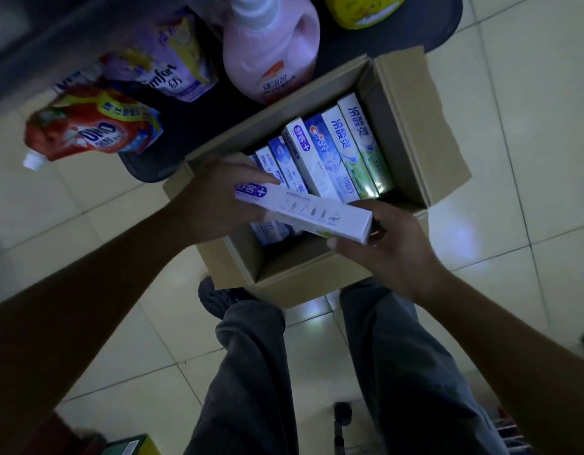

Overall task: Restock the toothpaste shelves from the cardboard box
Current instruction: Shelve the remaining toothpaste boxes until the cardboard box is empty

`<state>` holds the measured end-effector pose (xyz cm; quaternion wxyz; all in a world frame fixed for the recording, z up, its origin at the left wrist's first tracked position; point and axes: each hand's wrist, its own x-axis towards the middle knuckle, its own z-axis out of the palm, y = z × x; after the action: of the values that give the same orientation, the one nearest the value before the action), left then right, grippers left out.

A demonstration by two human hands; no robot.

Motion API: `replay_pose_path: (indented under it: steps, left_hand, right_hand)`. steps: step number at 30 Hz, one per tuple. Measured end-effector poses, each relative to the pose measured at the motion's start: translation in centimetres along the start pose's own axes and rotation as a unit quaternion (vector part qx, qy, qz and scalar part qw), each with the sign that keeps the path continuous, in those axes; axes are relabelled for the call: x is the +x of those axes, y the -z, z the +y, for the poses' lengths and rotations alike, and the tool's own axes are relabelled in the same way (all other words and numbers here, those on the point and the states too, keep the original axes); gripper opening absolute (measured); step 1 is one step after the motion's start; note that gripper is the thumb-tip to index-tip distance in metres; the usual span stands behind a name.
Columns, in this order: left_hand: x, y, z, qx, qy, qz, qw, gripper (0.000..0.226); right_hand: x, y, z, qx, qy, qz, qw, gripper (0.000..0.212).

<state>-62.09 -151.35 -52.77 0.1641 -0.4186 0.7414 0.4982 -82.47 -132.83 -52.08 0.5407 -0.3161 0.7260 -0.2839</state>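
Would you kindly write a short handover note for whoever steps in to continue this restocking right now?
Left hand: gripping the purple-logo end of a long white toothpaste carton, held above the box.
Right hand: supporting the same carton's other end from below.
Brown cardboard box: open on the tiled floor, in front of the person's feet, still holding a row of upright toothpaste cartons, blue, white and green.
Done: one carton lifted out.
Left: carry it to the toothpaste shelves, which are not in view, then empty the rest of the box.
Nearby: pink detergent bottle and red refill pouch on a dark low shelf.
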Motion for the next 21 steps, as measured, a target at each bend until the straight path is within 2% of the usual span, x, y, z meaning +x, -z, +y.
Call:
replay_pose_path:
  steps: [2,6,9,12,14,17,19,21]
  left_hand:
    - [1.2,-1.3,-0.4,-0.018,-0.036,0.043,0.998,0.062]
    - [6.9,-4.3,-1.2,0.152,-0.090,0.089,0.980,0.072]
    - [10.9,-6.1,-1.0,0.401,-0.081,0.033,0.912,0.081]
    - [13.9,-7.2,-1.0,0.547,-0.074,-0.013,0.834,0.076]
    - [15.3,-7.3,-0.9,0.587,-0.081,-0.005,0.806,0.059]
    - [16.0,-6.4,-1.1,0.614,-0.153,0.004,0.774,0.031]
    - [15.2,-5.3,-1.3,0.594,-0.204,-0.004,0.778,0.029]
    - [13.1,-3.8,-1.3,0.536,-0.244,-0.002,0.808,0.028]
  right_hand:
    - [-0.4,1.7,0.6,-0.014,-0.006,0.043,0.999,0.034]
    - [-1.1,5.2,3.5,-0.019,-0.041,0.127,0.991,0.036]
    - [-1.9,7.3,5.5,-0.011,-0.040,0.155,0.987,0.032]
    - [-2.3,8.5,6.9,-0.001,-0.038,0.161,0.986,0.029]
    - [-2.5,8.9,7.4,0.024,-0.033,0.164,0.986,0.030]
    - [-2.4,9.1,7.1,0.063,-0.030,0.159,0.985,0.028]
    - [-2.3,9.2,6.5,0.078,-0.035,0.157,0.984,0.020]
    - [-2.2,9.2,5.6,0.117,-0.035,0.170,0.978,0.033]
